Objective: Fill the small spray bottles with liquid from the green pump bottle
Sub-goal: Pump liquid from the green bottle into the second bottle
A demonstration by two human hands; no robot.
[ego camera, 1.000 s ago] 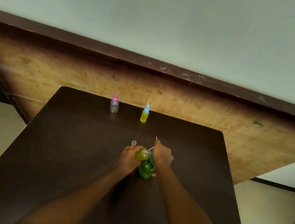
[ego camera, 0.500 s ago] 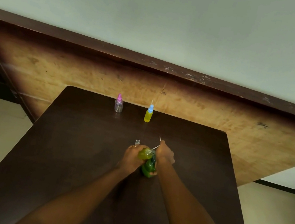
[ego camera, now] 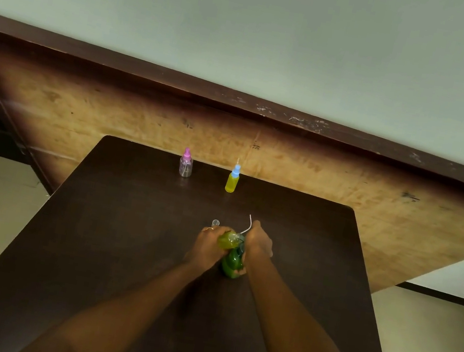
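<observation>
Mid-table, the left hand (ego camera: 208, 246) grasps a small open bottle of yellow liquid (ego camera: 227, 239), tilted against the top of the green pump bottle (ego camera: 232, 262). The right hand (ego camera: 259, 242) is curled round the green pump bottle, and a thin white tube (ego camera: 248, 224) rises from its knuckles. On the dark table (ego camera: 118, 249), a clear cap (ego camera: 215, 222) lies just beyond the left hand; a clear pink-capped bottle (ego camera: 185, 165) and a yellow-filled blue-capped bottle (ego camera: 232, 181) stand upright near the far edge.

Both forearms (ego camera: 140, 299) extend forward, left hand (ego camera: 209, 244) and right hand (ego camera: 259, 244) nearly touching, fingers (ego camera: 209, 230) curled in grips.
</observation>
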